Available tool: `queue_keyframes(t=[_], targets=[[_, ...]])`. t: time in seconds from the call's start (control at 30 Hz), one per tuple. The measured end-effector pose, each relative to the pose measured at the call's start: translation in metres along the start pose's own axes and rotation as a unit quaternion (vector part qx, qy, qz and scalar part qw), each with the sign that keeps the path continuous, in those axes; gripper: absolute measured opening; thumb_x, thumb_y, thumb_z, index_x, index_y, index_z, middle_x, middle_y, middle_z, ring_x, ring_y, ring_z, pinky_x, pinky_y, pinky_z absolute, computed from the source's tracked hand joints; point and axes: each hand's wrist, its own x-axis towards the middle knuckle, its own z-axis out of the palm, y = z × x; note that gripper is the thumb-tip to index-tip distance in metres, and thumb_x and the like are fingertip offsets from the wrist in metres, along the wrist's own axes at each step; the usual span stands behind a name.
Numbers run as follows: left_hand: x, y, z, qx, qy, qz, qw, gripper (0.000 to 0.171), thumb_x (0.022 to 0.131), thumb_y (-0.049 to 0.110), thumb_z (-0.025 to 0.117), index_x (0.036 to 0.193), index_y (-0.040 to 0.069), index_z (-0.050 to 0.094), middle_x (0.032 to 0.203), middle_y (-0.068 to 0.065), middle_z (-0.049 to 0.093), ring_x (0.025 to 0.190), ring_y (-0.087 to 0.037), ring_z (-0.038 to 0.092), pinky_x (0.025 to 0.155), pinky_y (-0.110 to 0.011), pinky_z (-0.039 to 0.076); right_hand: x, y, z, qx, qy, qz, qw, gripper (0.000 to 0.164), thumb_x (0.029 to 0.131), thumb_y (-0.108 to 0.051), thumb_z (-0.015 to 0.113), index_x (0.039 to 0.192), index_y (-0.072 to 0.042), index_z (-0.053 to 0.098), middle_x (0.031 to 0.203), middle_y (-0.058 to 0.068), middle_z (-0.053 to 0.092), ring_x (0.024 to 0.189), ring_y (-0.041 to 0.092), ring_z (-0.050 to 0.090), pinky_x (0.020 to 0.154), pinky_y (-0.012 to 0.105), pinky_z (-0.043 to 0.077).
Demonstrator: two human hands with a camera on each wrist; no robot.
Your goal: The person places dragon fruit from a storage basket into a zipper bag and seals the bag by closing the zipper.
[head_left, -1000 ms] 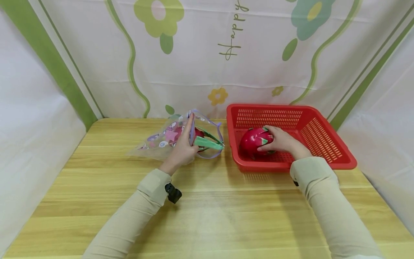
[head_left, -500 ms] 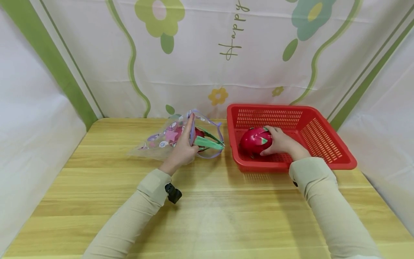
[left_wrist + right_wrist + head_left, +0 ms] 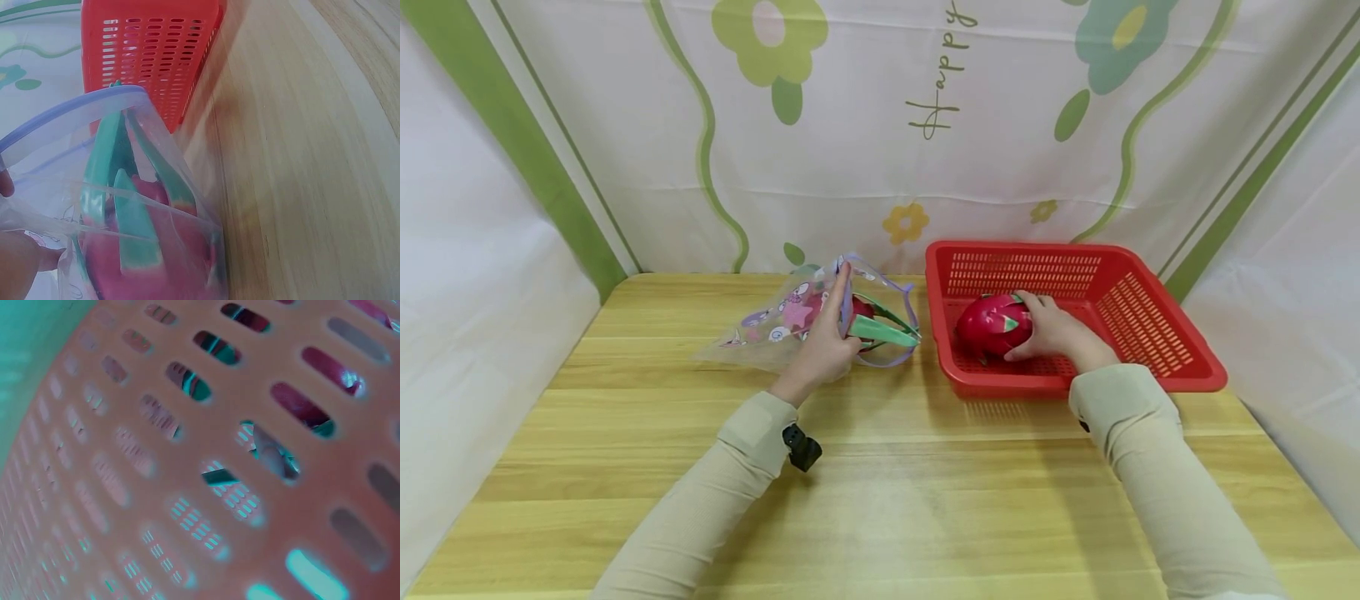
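Note:
My left hand (image 3: 823, 346) holds the mouth of a clear plastic bag (image 3: 767, 333) with purple edging and cartoon prints, its index finger stretched along the edge. In the left wrist view, fingers pinch the bag's film at the left. A pink dragon fruit (image 3: 178, 256) with long green leaf tips lies in the bag, the tips poking toward the mouth. Inside the red basket (image 3: 1075, 385), my right hand (image 3: 1060, 329) grips a second dragon fruit (image 3: 988, 327) from its right side. The right wrist view shows the basket's slotted wall (image 3: 206, 450) up close, with bits of fruit through the slots.
The wooden table (image 3: 880, 500) carries the bag at left and the basket at right, a narrow gap apart. A printed curtain (image 3: 850, 167) stands right behind them, and white cloth (image 3: 482, 275) hangs on both sides.
My right hand has shifted its hold slightly to the right on the dragon fruit in the basket, and the fruit has turned a little. The left hand and bag have stayed put.

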Motion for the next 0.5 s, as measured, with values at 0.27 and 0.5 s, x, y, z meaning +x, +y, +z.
queue_keyframes(t=[0.27, 0.5], targets=[[-0.0001, 0.0004, 0.0004, 0.002, -0.002, 0.002, 1.0000, 0.102, 0.075, -0.010, 0.047, 0.154, 0.029, -0.005, 0.163, 0.000, -0.002, 0.150, -0.031, 0.003, 0.114, -0.055, 0.029, -0.0001, 0.0017, 0.0025, -0.053, 0.038, 0.012, 0.998, 0.105, 0.069, -0.045, 0.081, 0.148, -0.006, 0.023, 0.142, 0.030, 0.034, 0.118, 0.051, 0.029, 0.098, 0.067, 0.032], [-0.0001, 0.0004, 0.0005, -0.003, -0.005, 0.000, 1.0000, 0.103, 0.075, -0.011, 0.046, 0.154, 0.029, -0.005, 0.163, 0.000, -0.003, 0.150, -0.031, 0.002, 0.114, -0.054, 0.029, 0.0013, 0.0014, 0.0052, -0.041, 0.039, 0.027, 0.998, 0.104, 0.070, -0.045, 0.079, 0.146, -0.004, 0.021, 0.143, 0.032, 0.027, 0.123, 0.054, 0.025, 0.098, 0.066, 0.029]])
